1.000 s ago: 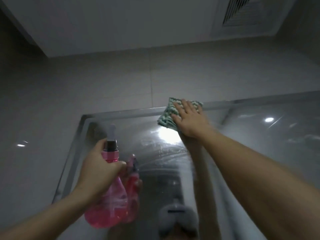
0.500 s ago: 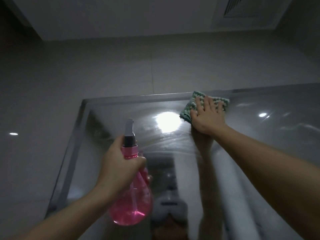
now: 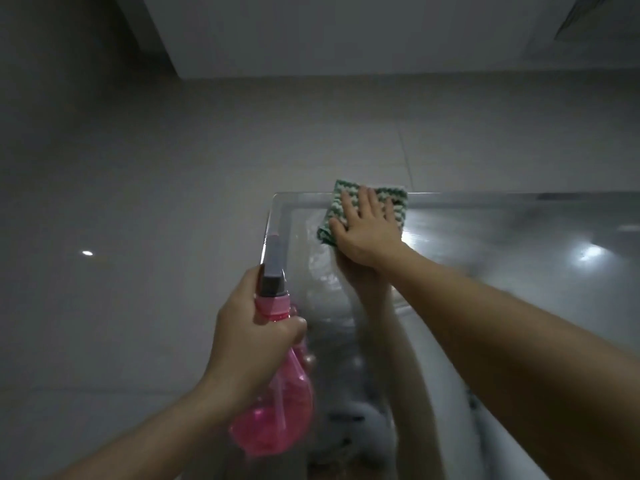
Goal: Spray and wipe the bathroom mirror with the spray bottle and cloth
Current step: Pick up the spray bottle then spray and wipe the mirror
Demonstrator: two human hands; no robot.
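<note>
The mirror [image 3: 485, 306] fills the lower right of the view, its glass dim and streaked with wet smears, with a narrow shiny frame running along the top and down the left edge. A bright spot of reflected light sits on the glass toward the right.

The cloth [image 3: 363, 202] is a small square with a green and white knobbly weave. It lies flat against the glass at the top edge of the mirror, near the upper left corner, its top border overlapping the frame.

The right hand [image 3: 367, 233] presses the cloth to the glass with its palm down and its fingers straight and slightly spread; the grip is released, nothing curled round the cloth. The fingertips lie on the weave, and the heel of the hand rests on the glass just below the cloth. The reflection of the hand and forearm shows directly beneath it.

The spray bottle [image 3: 273, 403] is see-through pink with a rounded belly holding pink liquid, a pink collar and a dark grey spray head at the top. It is held up in front of the mirror's left edge, tilted, with the head pointing upward.

The left hand [image 3: 249, 341] grasps the bottle round its neck, fingers wrapped tightly below the collar.

Behind the mirror is a grey tiled wall [image 3: 173, 202], with a white ceiling [image 3: 346, 36] above.
</note>
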